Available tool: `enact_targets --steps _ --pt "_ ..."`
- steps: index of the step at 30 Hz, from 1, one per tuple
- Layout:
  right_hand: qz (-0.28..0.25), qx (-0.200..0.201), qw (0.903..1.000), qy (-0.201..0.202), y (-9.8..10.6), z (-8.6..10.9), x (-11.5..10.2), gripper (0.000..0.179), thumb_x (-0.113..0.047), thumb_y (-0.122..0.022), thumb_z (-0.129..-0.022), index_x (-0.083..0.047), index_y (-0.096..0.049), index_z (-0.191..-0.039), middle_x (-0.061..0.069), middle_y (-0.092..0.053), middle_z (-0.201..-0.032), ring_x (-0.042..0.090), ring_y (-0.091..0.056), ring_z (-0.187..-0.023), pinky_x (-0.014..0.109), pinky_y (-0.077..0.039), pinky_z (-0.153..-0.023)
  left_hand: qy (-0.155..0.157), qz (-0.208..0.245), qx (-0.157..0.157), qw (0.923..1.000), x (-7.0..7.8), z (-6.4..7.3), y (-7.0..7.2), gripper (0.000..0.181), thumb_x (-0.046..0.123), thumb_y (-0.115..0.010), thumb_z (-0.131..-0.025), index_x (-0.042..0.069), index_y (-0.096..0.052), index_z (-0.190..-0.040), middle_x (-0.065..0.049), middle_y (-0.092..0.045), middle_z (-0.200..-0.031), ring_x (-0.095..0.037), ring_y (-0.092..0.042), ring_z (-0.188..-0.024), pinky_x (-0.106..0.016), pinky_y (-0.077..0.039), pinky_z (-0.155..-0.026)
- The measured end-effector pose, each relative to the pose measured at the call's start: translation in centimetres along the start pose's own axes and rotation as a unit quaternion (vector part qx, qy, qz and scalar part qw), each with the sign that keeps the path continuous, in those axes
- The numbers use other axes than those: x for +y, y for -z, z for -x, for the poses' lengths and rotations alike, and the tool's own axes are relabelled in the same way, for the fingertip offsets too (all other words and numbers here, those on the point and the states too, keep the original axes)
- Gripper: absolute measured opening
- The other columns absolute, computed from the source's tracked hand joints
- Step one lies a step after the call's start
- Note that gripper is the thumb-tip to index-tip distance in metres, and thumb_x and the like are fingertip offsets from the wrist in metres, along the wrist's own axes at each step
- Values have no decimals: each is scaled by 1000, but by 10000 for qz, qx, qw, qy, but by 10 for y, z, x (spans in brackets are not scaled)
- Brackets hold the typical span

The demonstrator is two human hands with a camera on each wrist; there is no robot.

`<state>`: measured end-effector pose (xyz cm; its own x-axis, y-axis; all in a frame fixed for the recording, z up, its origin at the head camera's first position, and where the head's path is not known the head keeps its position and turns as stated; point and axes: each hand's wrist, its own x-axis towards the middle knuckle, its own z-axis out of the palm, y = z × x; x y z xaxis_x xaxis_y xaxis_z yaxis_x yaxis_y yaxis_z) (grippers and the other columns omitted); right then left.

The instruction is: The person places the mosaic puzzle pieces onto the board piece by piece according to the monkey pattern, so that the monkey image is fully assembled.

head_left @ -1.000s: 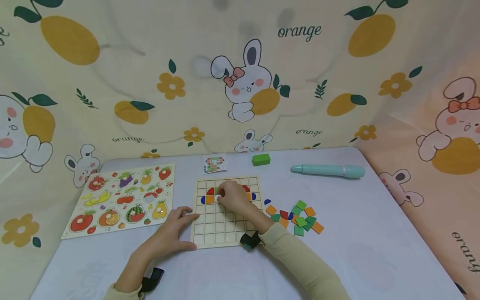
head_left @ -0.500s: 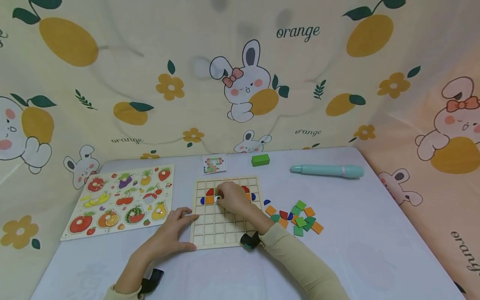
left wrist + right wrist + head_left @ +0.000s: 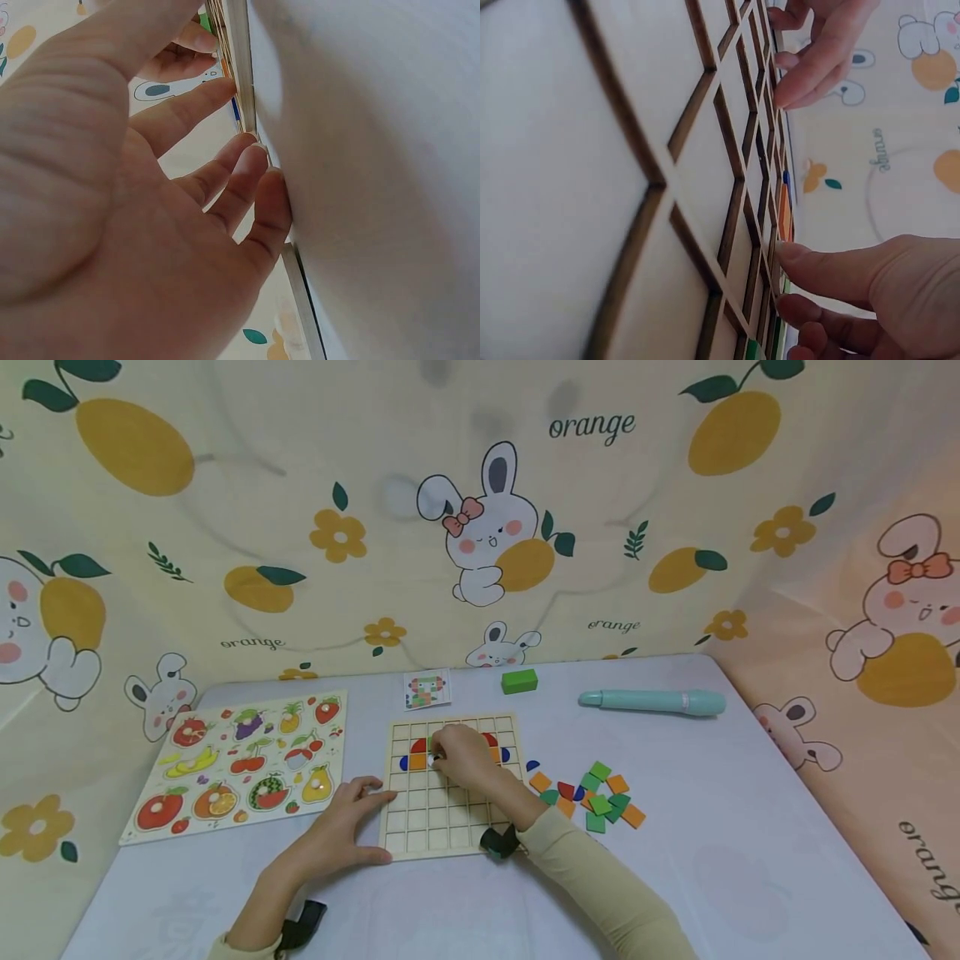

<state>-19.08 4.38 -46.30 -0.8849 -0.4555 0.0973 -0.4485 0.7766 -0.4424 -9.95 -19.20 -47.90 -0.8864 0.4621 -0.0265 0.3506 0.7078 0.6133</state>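
A square wooden grid board lies mid-table, with red, blue and orange pieces such as the orange tile in its upper rows. My right hand reaches over it, thumb and index fingertips meeting at a small white piece in the grid. That piece is mostly covered by the fingers; in the right wrist view the thumb touches the board. At the board's left edge rests my left hand, thumb and fingers spread along the side. The left wrist view shows those fingers lightly bent against the edge.
Loose coloured tiles lie right of the board. Behind it are a pattern card and a green block. A teal pen-like tube lies back right; a fruit puzzle board is at left.
Both hands keep nearly the same places. The right fingertips stay at the white piece with only a slight shift; the whole head view has drifted a little.
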Motion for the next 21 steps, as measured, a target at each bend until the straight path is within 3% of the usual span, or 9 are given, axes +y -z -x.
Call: enact_targets --steps 5,10,15,21 --pt "27 -89 9999 76 4 1 2 7 -18 -78 -87 -14 -75 -82 -4 -64 -77 12 -55 -74 25 -43 -62 -55 2 17 10000 -1 1 0 86 48 -89 -68 13 -58 -140 -13 -43 -143 -35 -38 -131 -57 -39 -105" --pt "-551 -217 9982 115 27 9 10 9 -17 -72 -93 -10 -77 -92 -2 -69 -84 12 -59 -77 27 -48 -67 26 47 -11 10000 0 1 1 86 47 -89 -68 13 -57 -141 -12 -42 -144 -34 -37 -132 -56 -39 -105" --pt "-1181 -590 9912 62 65 32 37 12 -12 -69 -94 -4 -74 -101 0 -69 -88 13 -57 -73 29 -48 -65 164 82 -77 9998 2 -1 1 88 45 -90 -67 14 -56 -142 -11 -41 -146 -34 -35 -135 -56 -38 -107" --pt "-1342 -1309 9821 -208 98 73 71 13 -7 -70 -92 -2 -72 -104 2 -64 -85 17 -52 -74 28 -47 -64 158 68 -21 9998 3 0 1 87 42 -91 -66 13 -57 -141 -11 -42 -144 -34 -36 -134 -56 -38 -107"
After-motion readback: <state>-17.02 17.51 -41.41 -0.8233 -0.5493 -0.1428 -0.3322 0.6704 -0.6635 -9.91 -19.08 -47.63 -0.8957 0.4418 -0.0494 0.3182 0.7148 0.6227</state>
